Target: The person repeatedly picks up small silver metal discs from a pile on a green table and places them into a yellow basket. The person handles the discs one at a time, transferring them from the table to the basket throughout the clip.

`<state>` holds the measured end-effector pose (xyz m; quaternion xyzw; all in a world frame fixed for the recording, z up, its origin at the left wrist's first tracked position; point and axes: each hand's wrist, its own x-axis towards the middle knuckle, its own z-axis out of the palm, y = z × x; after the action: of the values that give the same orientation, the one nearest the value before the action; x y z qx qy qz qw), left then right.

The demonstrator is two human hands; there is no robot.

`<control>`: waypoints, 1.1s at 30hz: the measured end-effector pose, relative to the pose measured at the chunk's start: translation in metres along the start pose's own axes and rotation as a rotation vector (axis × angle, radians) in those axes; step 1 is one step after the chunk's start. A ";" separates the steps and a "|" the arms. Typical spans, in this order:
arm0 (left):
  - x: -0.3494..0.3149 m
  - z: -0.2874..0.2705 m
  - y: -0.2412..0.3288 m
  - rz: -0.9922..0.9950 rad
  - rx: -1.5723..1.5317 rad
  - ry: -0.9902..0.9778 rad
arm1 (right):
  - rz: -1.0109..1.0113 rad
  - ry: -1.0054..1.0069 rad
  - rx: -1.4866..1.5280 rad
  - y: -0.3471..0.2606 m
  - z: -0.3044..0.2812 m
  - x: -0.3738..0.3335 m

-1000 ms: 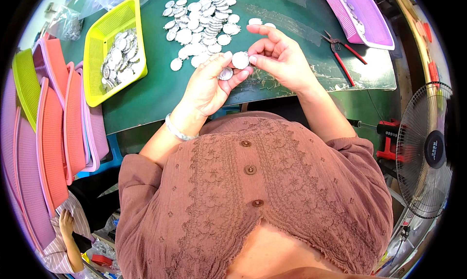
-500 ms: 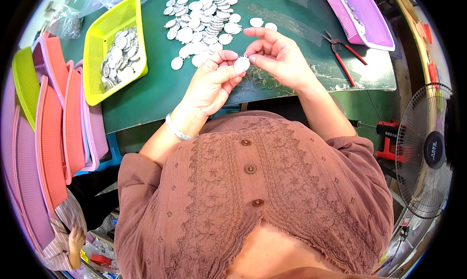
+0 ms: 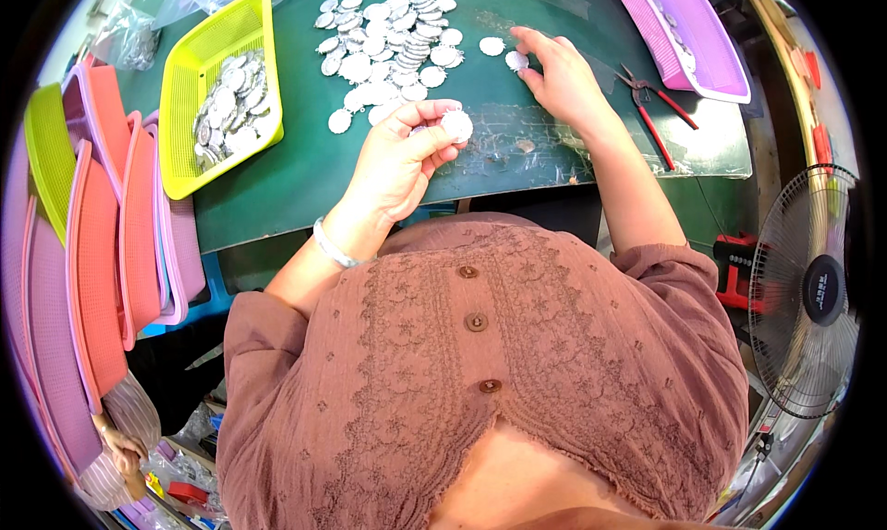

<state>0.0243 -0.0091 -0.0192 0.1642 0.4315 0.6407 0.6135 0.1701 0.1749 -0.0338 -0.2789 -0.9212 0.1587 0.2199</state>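
Observation:
My left hand [image 3: 404,153] pinches a round silver pendant [image 3: 457,124] with a scalloped edge between thumb and fingertips, just above the table's near side. Part of another silvery piece shows behind its fingers. To the right, my right hand [image 3: 565,79] has its thumb and fingers closed about a second small pendant [image 3: 516,60] at the tabletop. A loose pendant [image 3: 492,46] lies just left of those fingertips. Beyond my left hand spreads a heap of similar pendants [image 3: 393,45] on the green table [image 3: 305,174].
On the left stands a yellow-green basket [image 3: 173,114] holding more pendants, beside stacked coloured baskets [image 3: 92,280]. Red-handled pliers [image 3: 654,133] lie at right, below a purple basket [image 3: 716,68]. A fan [image 3: 799,290] stands at far right. Another person's hand [image 3: 125,449] shows at lower left.
My right hand has left the pendant in my left hand and moved right and away, to a pendant on the table. The left hand keeps its pendant in nearly the same place.

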 end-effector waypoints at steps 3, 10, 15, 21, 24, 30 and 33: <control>0.000 0.001 -0.001 -0.006 -0.031 0.014 | -0.021 0.020 0.011 0.003 0.003 0.001; 0.001 -0.004 0.000 -0.041 -0.065 0.000 | 0.131 0.017 0.228 -0.002 -0.002 0.000; 0.003 -0.002 0.002 -0.030 -0.055 0.035 | 0.194 -0.118 0.922 -0.012 -0.004 -0.002; 0.005 0.002 0.007 -0.040 0.063 0.045 | 0.087 -0.372 1.314 -0.043 -0.015 -0.010; 0.006 0.004 0.003 -0.079 0.096 -0.010 | 0.119 -0.400 1.327 -0.054 -0.009 -0.011; 0.008 0.002 0.000 -0.053 0.037 0.051 | 0.211 -0.328 1.347 -0.057 0.002 -0.013; 0.006 -0.001 0.000 -0.037 -0.017 0.064 | 0.252 -0.311 1.340 -0.059 -0.003 -0.013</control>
<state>0.0224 -0.0038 -0.0216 0.1305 0.4485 0.6376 0.6126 0.1550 0.1212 -0.0111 -0.1618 -0.6063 0.7550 0.1902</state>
